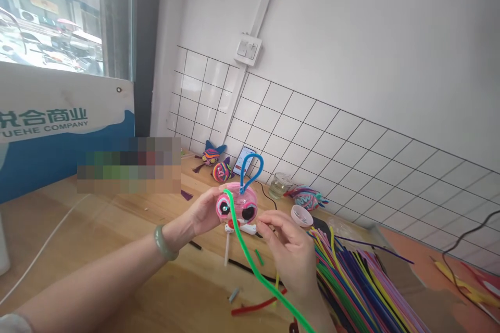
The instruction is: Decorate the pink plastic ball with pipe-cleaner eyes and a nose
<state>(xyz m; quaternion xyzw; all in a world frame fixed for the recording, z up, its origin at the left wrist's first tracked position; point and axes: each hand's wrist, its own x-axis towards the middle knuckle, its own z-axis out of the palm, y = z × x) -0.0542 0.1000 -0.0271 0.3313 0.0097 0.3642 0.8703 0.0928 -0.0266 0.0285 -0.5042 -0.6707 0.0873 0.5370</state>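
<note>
Left hand (203, 210) grips the pink round plastic toy (237, 203), its eyes facing near. Right hand (289, 247) pinches the green fuzzy pipe cleaner (253, 265), which runs from the toy down toward the near right.

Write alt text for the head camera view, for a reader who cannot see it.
Two bare hands hold a pink craft figure with big eyes and a blue pipe-cleaner loop above a wooden table; the left hand cups it while the right hand pinches a green pipe cleaner against it. A pile of colourful pipe cleaners lies to the right.
</note>
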